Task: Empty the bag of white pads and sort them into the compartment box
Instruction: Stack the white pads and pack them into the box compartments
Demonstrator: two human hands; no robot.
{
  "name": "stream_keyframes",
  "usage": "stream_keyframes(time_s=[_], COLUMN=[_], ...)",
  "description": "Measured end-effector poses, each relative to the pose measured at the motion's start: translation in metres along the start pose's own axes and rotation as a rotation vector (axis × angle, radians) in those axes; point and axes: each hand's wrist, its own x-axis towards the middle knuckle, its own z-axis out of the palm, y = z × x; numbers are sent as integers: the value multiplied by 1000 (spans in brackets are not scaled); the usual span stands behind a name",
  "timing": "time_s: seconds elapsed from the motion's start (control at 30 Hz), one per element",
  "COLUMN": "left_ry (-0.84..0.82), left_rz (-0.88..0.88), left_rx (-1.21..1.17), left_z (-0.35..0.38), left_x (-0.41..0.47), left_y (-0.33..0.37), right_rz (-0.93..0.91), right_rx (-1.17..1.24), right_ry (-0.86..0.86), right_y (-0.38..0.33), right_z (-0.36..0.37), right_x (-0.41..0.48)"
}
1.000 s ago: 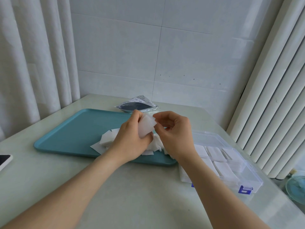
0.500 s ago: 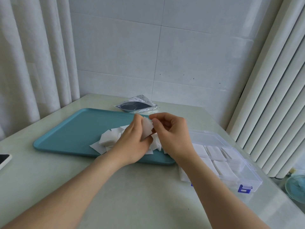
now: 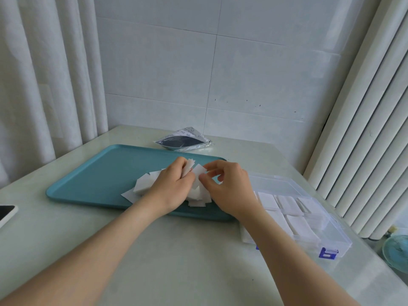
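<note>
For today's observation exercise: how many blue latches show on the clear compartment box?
2. One blue latch at the compartment box's near right corner; the second latch peeks out beside the right forearm, mostly hidden by it.

Pale table [image 3: 176,250] bears teal tray [image 3: 99,180], bag [image 3: 183,142], compartment box [image 3: 340,237], phone [image 3: 6,214].

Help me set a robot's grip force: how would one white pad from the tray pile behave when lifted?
Probably very light: the left hand holds several white pads at once. Likely soft but shape-keeping: held pads stay flat. They may cling together; the right hand seems to pinch one off the stack.
</note>
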Motion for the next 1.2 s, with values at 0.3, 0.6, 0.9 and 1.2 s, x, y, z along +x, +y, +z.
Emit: stream_keyframes(time_s=[0.3,0.6,0.9,1.2], left_ry=[-140,-539,-473,-514], left_rz=[-141,-158,-268,-268], left_rx=[-593,-690,-686,-686], left_z=[-5,-12,-13,-13], left_x=[0,-9,-13,-16], left_y=[14,20,27,28], right_rz=[-23,-116,-238,-440], right_rx=[539,511,147,-129], right_ry=[78,21,-115,-46], right_y=[-6,-14,-19,-16], right_z=[-13,-12,-15,2], right_x=[3,-3,-12,-13])
